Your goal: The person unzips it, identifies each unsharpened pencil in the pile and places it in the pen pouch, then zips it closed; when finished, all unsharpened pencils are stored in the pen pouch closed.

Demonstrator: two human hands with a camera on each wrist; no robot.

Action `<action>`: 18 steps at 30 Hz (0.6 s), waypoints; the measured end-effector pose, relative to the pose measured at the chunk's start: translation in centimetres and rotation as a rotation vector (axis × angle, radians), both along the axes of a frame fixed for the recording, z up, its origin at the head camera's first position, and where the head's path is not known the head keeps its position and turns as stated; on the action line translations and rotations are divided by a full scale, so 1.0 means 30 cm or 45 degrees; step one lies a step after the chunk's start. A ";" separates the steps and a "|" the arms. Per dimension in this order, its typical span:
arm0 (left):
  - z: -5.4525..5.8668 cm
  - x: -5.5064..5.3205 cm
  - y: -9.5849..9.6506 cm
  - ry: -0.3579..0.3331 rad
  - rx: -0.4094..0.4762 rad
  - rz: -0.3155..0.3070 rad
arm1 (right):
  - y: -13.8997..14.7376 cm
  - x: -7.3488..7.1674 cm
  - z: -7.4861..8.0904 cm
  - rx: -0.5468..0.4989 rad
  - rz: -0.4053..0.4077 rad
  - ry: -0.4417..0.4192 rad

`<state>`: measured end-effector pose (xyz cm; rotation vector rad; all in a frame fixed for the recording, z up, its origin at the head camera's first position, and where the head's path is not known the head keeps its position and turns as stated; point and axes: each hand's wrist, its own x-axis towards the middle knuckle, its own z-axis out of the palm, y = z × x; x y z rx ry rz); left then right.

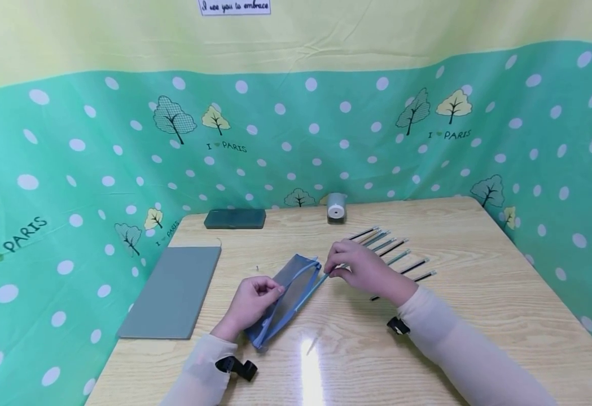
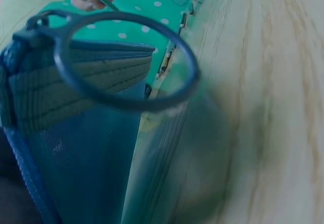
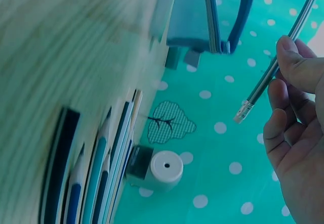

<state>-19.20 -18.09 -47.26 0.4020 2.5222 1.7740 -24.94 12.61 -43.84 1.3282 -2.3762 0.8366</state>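
Note:
My left hand (image 1: pixel 250 304) pinches the near-left edge of a blue mesh zipper pouch (image 1: pixel 286 269) at its mouth, which gapes toward the right. A ring-shaped pull and the pouch mesh (image 2: pixel 86 158) fill much of the left wrist view. My right hand (image 1: pixel 359 268) pinches a teal pencil (image 1: pixel 312 292) between thumb and fingers, near its eraser end. The pencil slants down to the left, its far end overlapping the pouch's opening in the head view. In the right wrist view the pencil's eraser end (image 3: pixel 243 112) sticks out below the fingers.
Several pencils (image 1: pixel 399 257) lie in a slanted row beyond and beside my right hand. A white and grey pencil sharpener (image 1: pixel 336 206) stands at the back edge. A dark green case (image 1: pixel 235 219) lies at the back left, and a grey board (image 1: pixel 174 293) along the left side.

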 end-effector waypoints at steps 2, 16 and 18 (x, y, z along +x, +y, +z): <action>0.000 0.001 0.003 0.002 0.002 0.003 | -0.009 0.004 -0.004 -0.003 0.021 0.029; 0.016 0.011 0.019 0.013 0.001 0.005 | -0.061 0.032 -0.031 -0.031 0.109 0.054; 0.001 0.003 0.019 -0.002 -0.001 0.015 | -0.068 0.038 -0.035 -0.028 0.118 0.060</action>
